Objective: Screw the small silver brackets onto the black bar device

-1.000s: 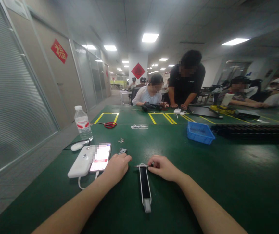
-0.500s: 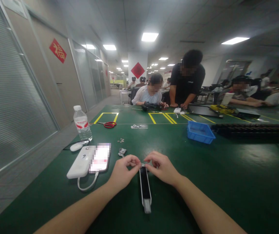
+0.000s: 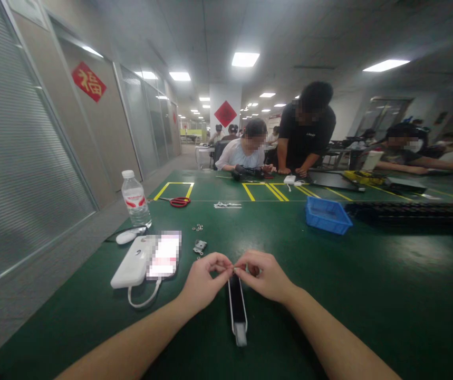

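A narrow device with a white frame and black face lies lengthwise on the green table, a grey end piece pointing toward me. At its far end, my left hand pinches with thumb and forefinger. From the other side my right hand meets it, fingertips also pinched and nearly touching the left ones. Whatever sits between the fingertips is too small to make out. Beyond my left hand are a small metal part and several small rings.
To the left are a power bank cabled to a phone, a white mouse-like object and a water bottle. Red scissors lie farther back. A blue bin stands right. Two people are across the table.
My right hand's fingers have closed in to meet my left fingertips at the device's far end. The view has shifted slightly.
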Tool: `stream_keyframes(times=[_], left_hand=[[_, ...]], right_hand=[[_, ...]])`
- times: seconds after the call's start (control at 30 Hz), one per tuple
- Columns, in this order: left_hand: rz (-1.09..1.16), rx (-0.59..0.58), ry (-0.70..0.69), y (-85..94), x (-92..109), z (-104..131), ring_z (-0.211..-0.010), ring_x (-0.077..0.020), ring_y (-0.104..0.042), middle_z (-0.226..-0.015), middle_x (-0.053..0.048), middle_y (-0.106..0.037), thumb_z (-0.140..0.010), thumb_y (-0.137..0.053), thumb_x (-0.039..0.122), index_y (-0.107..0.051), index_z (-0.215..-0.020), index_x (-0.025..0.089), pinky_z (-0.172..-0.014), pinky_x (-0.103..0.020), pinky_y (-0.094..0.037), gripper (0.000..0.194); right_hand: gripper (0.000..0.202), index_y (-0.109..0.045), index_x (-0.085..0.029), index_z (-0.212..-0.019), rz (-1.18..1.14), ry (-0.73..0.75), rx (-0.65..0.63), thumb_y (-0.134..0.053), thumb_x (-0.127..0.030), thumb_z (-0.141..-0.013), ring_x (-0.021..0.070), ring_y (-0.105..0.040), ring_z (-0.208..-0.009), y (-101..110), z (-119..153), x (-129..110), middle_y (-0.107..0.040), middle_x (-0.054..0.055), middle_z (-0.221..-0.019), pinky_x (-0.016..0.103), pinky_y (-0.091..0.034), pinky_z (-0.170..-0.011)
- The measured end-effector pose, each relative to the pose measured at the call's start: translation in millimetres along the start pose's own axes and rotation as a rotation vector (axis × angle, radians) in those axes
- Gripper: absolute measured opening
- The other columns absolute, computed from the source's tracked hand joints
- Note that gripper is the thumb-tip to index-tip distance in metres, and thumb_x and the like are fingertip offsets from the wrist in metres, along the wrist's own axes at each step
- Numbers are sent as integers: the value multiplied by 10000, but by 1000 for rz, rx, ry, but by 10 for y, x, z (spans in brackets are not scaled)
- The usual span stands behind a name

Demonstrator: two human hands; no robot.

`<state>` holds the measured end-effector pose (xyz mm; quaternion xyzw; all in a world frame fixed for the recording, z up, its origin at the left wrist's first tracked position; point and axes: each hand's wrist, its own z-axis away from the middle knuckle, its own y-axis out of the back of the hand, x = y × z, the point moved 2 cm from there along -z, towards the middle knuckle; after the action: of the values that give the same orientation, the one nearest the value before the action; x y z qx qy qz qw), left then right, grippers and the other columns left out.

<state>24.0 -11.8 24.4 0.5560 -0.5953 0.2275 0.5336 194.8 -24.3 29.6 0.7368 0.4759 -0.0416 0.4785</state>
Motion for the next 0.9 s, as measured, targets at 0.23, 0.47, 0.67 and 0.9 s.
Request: stream_keyframes(times=[0.23, 0.47, 0.67, 0.9], left_hand=[[-9, -7, -33, -3, -8, 9, -702, -140, -640, -776, -23, -666, -759, -602, 219, -597, -803, 145, -704, -271, -527, 87], [-117, -30, -98, 3, 14, 27, -730, -138, -637, -795, -21, -667, -785, -563, 182, -613, -830, 152, -713, -263, -517, 74], [-364, -13, -251, 65, 11, 13, -816, -160, -604, -843, -30, -650, -803, -522, 161, -612, -832, 174, -777, -295, -483, 96], [-584, -26, -207, 182, -155, -40, -934, -191, -574, -943, -32, -632, -780, -535, 152, -594, -895, 195, -848, -337, -440, 136]], right_hand=[[128, -616, -168, -679, -17, 22, 4, -594, -244, -778, 81, -431, -500, -30, 9, 3, -531, -11, -596, 214, -351, -499], [87, -627, -166, -724, -46, 4, -35, -571, -194, -784, 82, -455, -524, -49, 0, -11, -557, -4, -638, 211, -362, -518], [75, -590, -171, -683, -39, -37, -14, -549, -150, -742, 88, -452, -532, 17, 4, 28, -530, -10, -620, 210, -364, -521], [158, -435, -183, -539, -75, -223, -30, -516, -87, -635, 100, -496, -562, 125, 33, 282, -604, 6, -680, 221, -380, -540]])
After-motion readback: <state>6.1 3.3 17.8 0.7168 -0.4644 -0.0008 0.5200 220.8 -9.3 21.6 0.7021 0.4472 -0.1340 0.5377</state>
